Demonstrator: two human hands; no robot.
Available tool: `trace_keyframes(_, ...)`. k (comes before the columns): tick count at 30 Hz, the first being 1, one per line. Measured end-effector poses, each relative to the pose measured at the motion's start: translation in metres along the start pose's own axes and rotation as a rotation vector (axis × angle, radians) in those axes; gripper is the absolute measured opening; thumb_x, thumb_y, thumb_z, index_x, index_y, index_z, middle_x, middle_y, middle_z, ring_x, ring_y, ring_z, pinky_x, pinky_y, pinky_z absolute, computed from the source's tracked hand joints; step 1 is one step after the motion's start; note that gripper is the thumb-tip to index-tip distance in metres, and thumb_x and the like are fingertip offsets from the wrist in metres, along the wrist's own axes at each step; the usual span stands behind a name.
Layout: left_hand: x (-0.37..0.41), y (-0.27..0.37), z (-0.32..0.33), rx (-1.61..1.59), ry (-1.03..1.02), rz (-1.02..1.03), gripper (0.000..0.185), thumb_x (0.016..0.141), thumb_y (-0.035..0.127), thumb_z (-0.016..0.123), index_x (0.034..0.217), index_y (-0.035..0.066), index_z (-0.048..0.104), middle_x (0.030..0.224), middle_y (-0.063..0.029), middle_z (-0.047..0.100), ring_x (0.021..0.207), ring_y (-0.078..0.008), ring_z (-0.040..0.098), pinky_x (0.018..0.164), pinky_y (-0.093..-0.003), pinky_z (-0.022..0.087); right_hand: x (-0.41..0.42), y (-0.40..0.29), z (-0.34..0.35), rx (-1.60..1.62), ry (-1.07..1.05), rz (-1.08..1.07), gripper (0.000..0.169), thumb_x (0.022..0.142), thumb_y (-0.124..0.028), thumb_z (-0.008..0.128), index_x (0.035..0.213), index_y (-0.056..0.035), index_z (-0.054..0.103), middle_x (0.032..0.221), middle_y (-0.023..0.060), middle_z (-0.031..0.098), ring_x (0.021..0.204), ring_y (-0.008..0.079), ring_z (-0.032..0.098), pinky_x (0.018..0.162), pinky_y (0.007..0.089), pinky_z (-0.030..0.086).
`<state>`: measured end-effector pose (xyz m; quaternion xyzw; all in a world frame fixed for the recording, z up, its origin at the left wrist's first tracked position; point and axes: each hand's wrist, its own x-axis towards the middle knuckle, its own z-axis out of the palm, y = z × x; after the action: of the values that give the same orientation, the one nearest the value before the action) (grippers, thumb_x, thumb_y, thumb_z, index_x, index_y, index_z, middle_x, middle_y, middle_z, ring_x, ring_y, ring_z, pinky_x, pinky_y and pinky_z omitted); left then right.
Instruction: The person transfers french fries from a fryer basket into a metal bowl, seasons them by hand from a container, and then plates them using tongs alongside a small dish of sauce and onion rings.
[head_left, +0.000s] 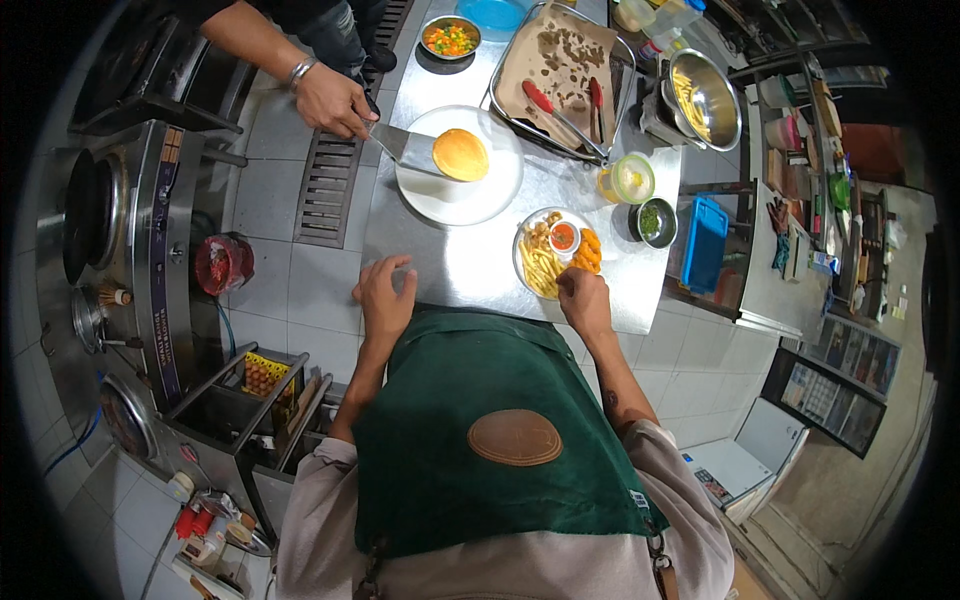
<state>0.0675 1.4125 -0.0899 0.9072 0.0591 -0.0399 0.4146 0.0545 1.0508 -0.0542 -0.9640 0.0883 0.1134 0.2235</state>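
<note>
My right hand (583, 300) is at the near rim of a plate (517, 259), its fingers drawn together beside the food. Whether its fingertips grip anything is hidden. French fries (541, 264), orange fried pieces (589, 251) and paler fried pieces (538, 229) surround a small white cup of red sauce (562, 237) on that plate. My left hand (386, 289) holds nothing, its fingers loosely apart near the steel table's (465, 277) left front corner. Beyond it, a co-worker's hand (330, 101) holds a metal spatula (416, 154) bearing a round pancake (460, 155) over a large white plate (450, 210).
Red-tipped tongs (562, 116) lie on a paper-lined tray (517, 56). Nearby are a bowl of diced vegetables (450, 37), a steel bowl of fries (724, 105), a lidded tub (626, 180) and a small bowl of chopped greens (652, 223). A cooking range (142, 262) stands left.
</note>
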Motion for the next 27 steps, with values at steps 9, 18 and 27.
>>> trace_keyframes(9, 0.004, 0.001, 0.0, 0.015, -0.013, -0.006, 0.027, 0.094, 0.022, 0.073, 0.12, 0.016, 0.073, 0.12, -0.0021, 0.073, 0.123, -0.0306, 0.059, 0.105, -0.0522, 0.036, 0.014, -0.02, 0.0, 0.007, 0.108, 0.004, 0.008, 0.086, -0.004, 0.073, 0.091, 0.0008, 0.075, 0.088, 0.0199, 0.077, 0.083, 0.036, 0.077, 0.078, 0.0431, 0.061)
trace_keyframes(18, 0.004, -0.007, -0.001, -0.002, -0.032, -0.013, 0.028, 0.095, 0.022, 0.072, 0.122, 0.016, 0.072, 0.121, -0.0035, 0.073, 0.124, -0.0308, 0.058, 0.106, -0.0515, 0.036, -0.006, -0.019, -0.002, -0.056, 0.113, 0.01, 0.008, 0.088, -0.005, 0.073, 0.091, 0.0009, 0.075, 0.084, 0.0197, 0.076, 0.079, 0.0378, 0.075, 0.076, 0.0451, 0.06)
trace_keyframes(27, 0.006, -0.002, -0.003, -0.022, -0.033, -0.004, 0.028, 0.094, 0.023, 0.073, 0.122, 0.016, 0.072, 0.119, -0.0039, 0.073, 0.123, -0.0302, 0.06, 0.107, -0.0512, 0.037, -0.025, -0.015, 0.002, 0.059, 0.16, 0.074, 0.01, 0.092, -0.012, 0.074, 0.097, -0.0026, 0.075, 0.085, 0.0176, 0.075, 0.081, 0.0391, 0.074, 0.076, 0.0476, 0.058)
